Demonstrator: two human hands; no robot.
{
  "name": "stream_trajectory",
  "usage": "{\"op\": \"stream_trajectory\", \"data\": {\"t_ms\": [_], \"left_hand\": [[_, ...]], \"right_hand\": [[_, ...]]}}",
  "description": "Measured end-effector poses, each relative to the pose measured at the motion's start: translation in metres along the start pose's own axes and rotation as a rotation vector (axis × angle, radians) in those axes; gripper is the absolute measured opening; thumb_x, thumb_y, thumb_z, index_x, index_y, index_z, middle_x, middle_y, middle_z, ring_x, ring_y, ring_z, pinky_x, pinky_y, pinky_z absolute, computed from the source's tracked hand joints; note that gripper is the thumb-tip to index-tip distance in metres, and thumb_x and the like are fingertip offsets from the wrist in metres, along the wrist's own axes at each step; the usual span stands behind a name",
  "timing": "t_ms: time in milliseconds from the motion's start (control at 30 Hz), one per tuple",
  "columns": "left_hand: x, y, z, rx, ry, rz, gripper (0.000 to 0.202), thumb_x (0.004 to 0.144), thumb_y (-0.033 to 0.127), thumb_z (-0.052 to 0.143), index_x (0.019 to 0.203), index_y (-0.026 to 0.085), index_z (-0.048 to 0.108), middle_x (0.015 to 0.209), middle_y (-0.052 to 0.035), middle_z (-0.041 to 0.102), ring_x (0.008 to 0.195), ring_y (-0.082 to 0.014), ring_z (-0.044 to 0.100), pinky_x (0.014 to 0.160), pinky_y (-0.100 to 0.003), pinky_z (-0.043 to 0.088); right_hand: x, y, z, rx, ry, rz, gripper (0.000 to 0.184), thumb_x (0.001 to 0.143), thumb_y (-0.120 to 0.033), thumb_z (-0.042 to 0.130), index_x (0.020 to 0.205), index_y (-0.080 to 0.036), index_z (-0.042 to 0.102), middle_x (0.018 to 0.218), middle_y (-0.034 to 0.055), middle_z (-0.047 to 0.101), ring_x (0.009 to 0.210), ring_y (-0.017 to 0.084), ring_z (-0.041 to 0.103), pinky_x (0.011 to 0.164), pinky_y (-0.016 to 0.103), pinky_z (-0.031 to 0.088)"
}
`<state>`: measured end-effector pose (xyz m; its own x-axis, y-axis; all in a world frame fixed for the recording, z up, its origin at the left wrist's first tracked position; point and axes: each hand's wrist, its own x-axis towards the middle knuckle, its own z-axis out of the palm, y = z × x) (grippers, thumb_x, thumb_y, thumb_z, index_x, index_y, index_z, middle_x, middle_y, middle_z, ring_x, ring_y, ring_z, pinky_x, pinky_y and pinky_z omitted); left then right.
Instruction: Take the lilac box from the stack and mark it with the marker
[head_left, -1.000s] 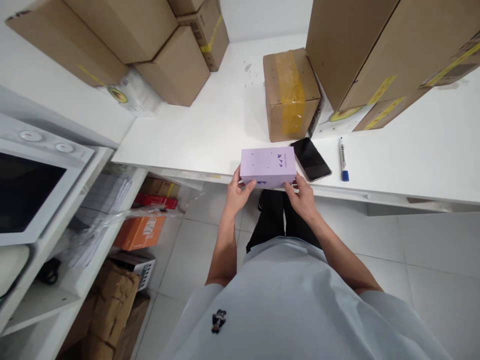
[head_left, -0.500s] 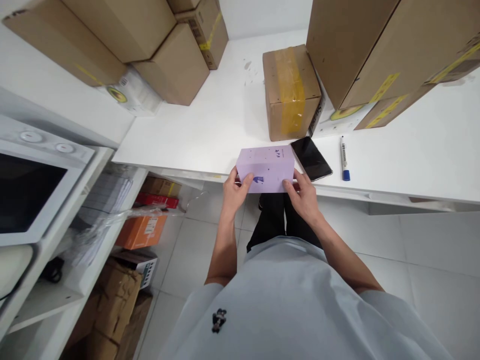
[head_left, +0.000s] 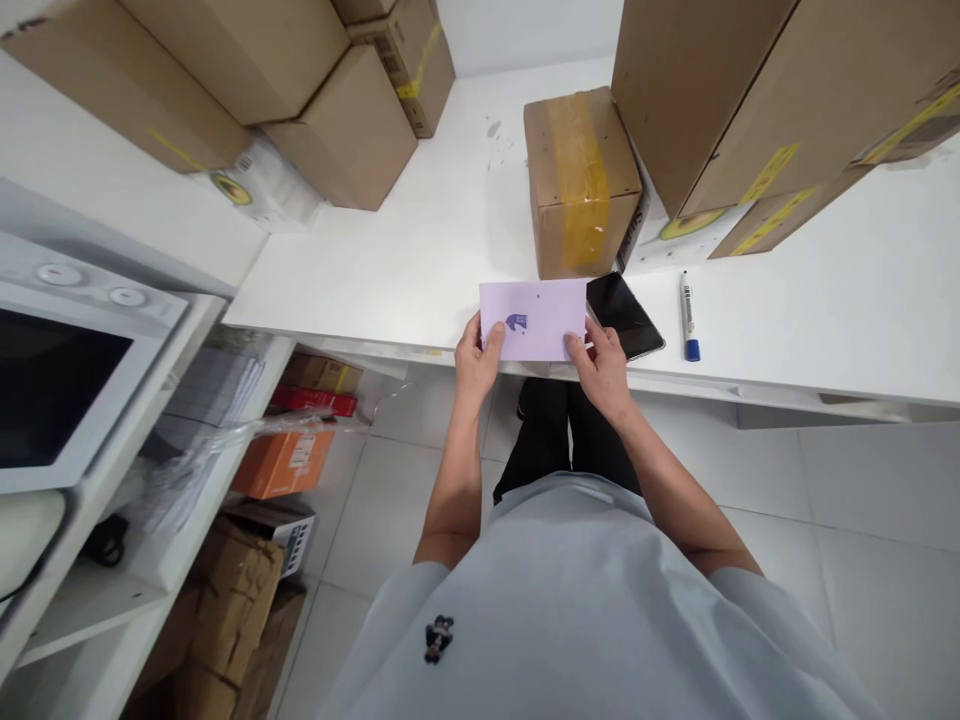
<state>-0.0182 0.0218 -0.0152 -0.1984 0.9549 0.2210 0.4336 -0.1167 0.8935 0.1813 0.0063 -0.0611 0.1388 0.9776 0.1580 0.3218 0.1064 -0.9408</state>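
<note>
A light purple box (head_left: 533,335) with a dark purple printed mark faces me over the front edge of the white table. My left hand (head_left: 478,362) grips its left side, thumb on the printed face and fingers curled behind. On the opposite side my right hand (head_left: 600,365) holds the box the same way, thumb near the lower corner. Just behind the right hand lies a black tablet or large phone (head_left: 626,318), partly covered by the box and fingers. A whiteboard marker (head_left: 689,318) with a blue cap rests farther right.
A taped cardboard box (head_left: 581,190) stands beyond the purple box, against larger cartons (head_left: 750,100) on the right. More cartons (head_left: 345,130) are stacked at the back left. A microwave (head_left: 67,370) sits on a shelf unit at left; an orange box (head_left: 283,464) is below.
Both hands have raised and tilted the purple box, moving it slightly away from me. Its printed face now shows nearly square on, and the upper face has gone from sight.
</note>
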Motion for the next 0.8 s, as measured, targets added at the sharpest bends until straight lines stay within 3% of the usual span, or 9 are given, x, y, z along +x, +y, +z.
{"op": "stream_trajectory", "data": {"t_ms": [233,600,800], "left_hand": [[0.004,-0.017,0.003,-0.067,-0.042,0.004,0.068,0.087,0.072,0.056,0.135,0.024,0.058,0.14,-0.0119,0.063,0.132,-0.027,0.059,0.112,-0.045,0.047],[-0.006,-0.036,0.002,-0.044,-0.034,-0.105,0.074,0.085,0.081,0.045,0.136,0.029,0.057,0.144,-0.01,0.06,0.136,-0.0281,0.055,0.113,-0.047,0.047],[-0.001,-0.036,0.003,-0.054,0.024,-0.079,0.068,0.086,0.079,0.047,0.124,0.026,0.065,0.131,-0.0115,0.067,0.13,-0.0274,0.059,0.112,-0.048,0.047]], "right_hand": [[0.019,0.004,0.003,0.008,0.01,0.029,0.071,0.09,-0.075,0.041,0.128,-0.021,0.068,0.094,0.0085,0.061,0.079,0.021,0.059,0.085,0.044,0.055],[0.036,0.004,0.005,-0.017,0.01,0.086,0.08,0.089,-0.078,0.032,0.117,-0.014,0.071,0.095,0.0131,0.064,0.09,0.026,0.063,0.091,0.047,0.052],[0.024,-0.009,0.001,0.061,-0.105,0.219,0.069,0.09,-0.07,0.043,0.125,-0.013,0.06,0.104,0.0144,0.066,0.079,0.023,0.067,0.076,0.042,0.056]]}}
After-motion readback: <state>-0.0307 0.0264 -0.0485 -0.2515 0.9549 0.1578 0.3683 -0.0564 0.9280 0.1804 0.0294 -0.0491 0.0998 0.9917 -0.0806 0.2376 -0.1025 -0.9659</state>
